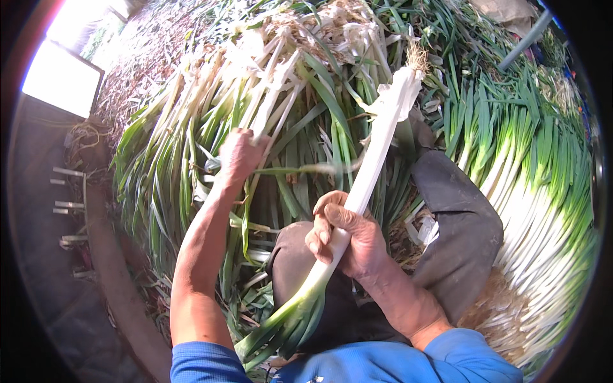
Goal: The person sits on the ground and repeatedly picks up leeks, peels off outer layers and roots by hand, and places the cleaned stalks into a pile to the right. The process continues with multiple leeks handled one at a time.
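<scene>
My right hand grips a thick leek-like green onion around its white shaft. Its tuft of roots points up and away from me, and its green leaves hang down over my lap. Loose, papery outer skin flares out just below the roots. My left hand, blurred, is curled in front of the heap of untrimmed green onions. A thin, blurred leaf strip stretches between that hand and the held stalk. Whether the left fingers pinch anything is hidden.
Peeled green onions lie in a dense row at my right, white ends towards me. My bent knee stands between them and the heap. Dry leaf litter covers the ground behind. A curved brown edge runs along the left.
</scene>
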Action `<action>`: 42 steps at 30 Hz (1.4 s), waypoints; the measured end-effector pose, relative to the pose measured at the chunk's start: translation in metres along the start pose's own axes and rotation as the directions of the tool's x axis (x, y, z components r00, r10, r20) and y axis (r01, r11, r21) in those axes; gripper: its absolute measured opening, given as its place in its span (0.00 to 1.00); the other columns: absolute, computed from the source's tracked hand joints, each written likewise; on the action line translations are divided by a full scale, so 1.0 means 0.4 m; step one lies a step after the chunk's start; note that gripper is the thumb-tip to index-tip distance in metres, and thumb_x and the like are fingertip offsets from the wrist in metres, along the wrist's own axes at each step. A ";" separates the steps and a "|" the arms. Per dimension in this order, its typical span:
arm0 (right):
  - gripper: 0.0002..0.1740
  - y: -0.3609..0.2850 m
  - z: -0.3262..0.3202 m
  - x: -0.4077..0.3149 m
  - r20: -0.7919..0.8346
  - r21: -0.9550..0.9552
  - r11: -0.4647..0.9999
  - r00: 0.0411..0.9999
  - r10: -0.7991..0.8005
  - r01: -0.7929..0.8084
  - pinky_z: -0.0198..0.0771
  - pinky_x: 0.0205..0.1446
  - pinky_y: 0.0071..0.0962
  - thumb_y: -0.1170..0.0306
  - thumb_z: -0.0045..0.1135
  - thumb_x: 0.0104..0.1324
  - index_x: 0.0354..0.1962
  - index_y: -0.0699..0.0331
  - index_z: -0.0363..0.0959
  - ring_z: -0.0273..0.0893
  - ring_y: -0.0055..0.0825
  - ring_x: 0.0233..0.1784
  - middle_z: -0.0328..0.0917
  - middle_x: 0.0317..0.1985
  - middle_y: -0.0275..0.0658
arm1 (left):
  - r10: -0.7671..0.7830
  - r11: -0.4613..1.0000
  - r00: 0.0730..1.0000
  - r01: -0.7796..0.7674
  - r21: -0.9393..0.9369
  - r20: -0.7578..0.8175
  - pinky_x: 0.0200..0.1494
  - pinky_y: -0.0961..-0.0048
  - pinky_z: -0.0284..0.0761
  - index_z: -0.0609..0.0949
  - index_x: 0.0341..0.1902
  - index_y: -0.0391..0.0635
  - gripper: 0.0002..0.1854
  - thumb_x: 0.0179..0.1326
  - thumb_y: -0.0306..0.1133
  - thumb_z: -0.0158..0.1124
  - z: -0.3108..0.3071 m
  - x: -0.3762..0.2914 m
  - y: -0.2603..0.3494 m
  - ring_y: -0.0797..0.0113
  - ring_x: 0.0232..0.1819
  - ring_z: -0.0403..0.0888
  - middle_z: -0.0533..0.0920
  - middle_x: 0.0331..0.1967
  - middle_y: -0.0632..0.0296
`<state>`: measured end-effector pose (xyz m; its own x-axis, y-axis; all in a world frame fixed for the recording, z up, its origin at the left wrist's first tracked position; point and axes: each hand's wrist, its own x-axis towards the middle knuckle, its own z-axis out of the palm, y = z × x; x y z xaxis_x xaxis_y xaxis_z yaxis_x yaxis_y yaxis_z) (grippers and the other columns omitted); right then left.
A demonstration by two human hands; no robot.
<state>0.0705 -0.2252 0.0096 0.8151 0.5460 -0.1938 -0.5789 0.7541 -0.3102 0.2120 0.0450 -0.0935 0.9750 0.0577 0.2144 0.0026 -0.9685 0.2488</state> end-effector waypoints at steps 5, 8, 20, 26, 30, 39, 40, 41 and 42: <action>0.13 -0.002 0.007 -0.001 -0.037 0.000 1.000 0.999 -0.025 0.025 0.68 0.20 0.26 0.65 0.61 0.71 0.42 0.68 0.74 0.77 0.38 0.26 0.75 0.22 0.41 | -0.337 0.928 0.934 0.350 -0.128 0.117 0.49 0.56 0.78 0.84 0.44 0.38 0.21 0.58 0.44 0.70 0.093 0.047 -0.138 0.45 0.43 0.84 0.85 0.38 0.42; 0.12 0.003 0.010 0.001 -0.042 0.007 1.000 0.999 -0.012 0.012 0.68 0.20 0.26 0.67 0.61 0.71 0.41 0.68 0.74 0.75 0.37 0.24 0.76 0.21 0.41 | -0.322 0.938 0.944 0.328 -0.114 0.073 0.45 0.55 0.78 0.83 0.43 0.38 0.16 0.59 0.39 0.66 0.104 0.060 -0.186 0.45 0.38 0.85 0.85 0.35 0.40; 0.15 0.016 0.022 0.008 0.033 -0.002 0.995 0.994 -0.104 0.104 0.76 0.28 0.26 0.69 0.63 0.68 0.47 0.70 0.72 0.81 0.34 0.31 0.80 0.28 0.42 | -0.142 0.882 0.980 0.189 -0.433 0.139 0.24 0.74 0.64 0.80 0.39 0.41 0.10 0.72 0.35 0.58 -0.575 -0.089 0.117 0.79 0.20 0.66 0.71 0.18 0.70; 0.35 0.019 0.065 0.022 0.147 -0.077 0.932 0.929 -0.340 0.354 0.65 0.70 0.44 0.59 0.63 0.69 0.67 0.62 0.60 0.73 0.40 0.61 0.73 0.59 0.48 | 0.195 0.932 0.914 -0.060 -0.357 0.355 0.35 0.56 0.76 0.77 0.42 0.38 0.09 0.69 0.32 0.61 -0.538 -0.275 0.331 0.48 0.31 0.83 0.82 0.30 0.46; 0.27 0.023 0.020 -0.007 0.133 0.018 0.975 0.966 -0.223 0.222 0.71 0.65 0.46 0.56 0.62 0.71 0.59 0.63 0.66 0.78 0.43 0.56 0.80 0.44 0.45 | 0.204 0.860 0.898 0.026 -0.510 0.389 0.41 0.61 0.78 0.79 0.53 0.38 0.16 0.66 0.33 0.66 -0.476 -0.384 0.347 0.55 0.35 0.84 0.84 0.33 0.48; 0.17 -0.022 0.056 -0.035 0.189 0.133 0.954 0.938 -0.290 0.268 0.69 0.49 0.38 0.52 0.55 0.74 0.45 0.58 0.74 0.69 0.34 0.42 0.71 0.29 0.33 | 0.108 0.919 0.565 0.256 -0.299 0.818 0.59 0.62 0.76 0.79 0.59 0.43 0.25 0.57 0.35 0.70 -0.505 -0.509 0.110 0.53 0.56 0.80 0.80 0.52 0.51; 0.18 -0.016 0.047 -0.033 0.193 0.133 0.954 0.937 -0.290 0.268 0.69 0.47 0.37 0.52 0.55 0.74 0.46 0.58 0.74 0.69 0.34 0.42 0.71 0.29 0.33 | 0.106 0.955 0.556 0.175 -0.240 0.825 0.59 0.61 0.77 0.80 0.59 0.44 0.26 0.57 0.37 0.71 -0.492 -0.530 0.059 0.53 0.55 0.81 0.81 0.52 0.51; 0.18 -0.009 0.041 -0.030 0.198 0.138 0.956 0.938 -0.283 0.259 0.69 0.45 0.36 0.52 0.54 0.75 0.47 0.58 0.74 0.69 0.34 0.41 0.71 0.28 0.33 | 0.093 0.980 0.547 0.096 -0.173 0.832 0.59 0.61 0.77 0.81 0.59 0.44 0.27 0.56 0.40 0.71 -0.478 -0.558 0.000 0.52 0.55 0.81 0.81 0.52 0.51; 0.19 -0.002 0.050 -0.033 0.234 0.145 0.957 0.932 -0.279 0.250 0.69 0.41 0.35 0.52 0.52 0.76 0.48 0.59 0.75 0.70 0.35 0.40 0.71 0.28 0.33 | 0.047 0.978 0.468 0.158 -0.136 0.882 0.56 0.59 0.79 0.84 0.55 0.44 0.25 0.54 0.39 0.72 -0.472 -0.573 -0.067 0.52 0.51 0.83 0.84 0.46 0.50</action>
<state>0.0597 -0.2257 0.0308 0.9151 0.3838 0.1233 -0.3539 0.9114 -0.2100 -0.0535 0.1032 0.0289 0.6524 -0.2319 -0.7215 0.1267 -0.9053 0.4055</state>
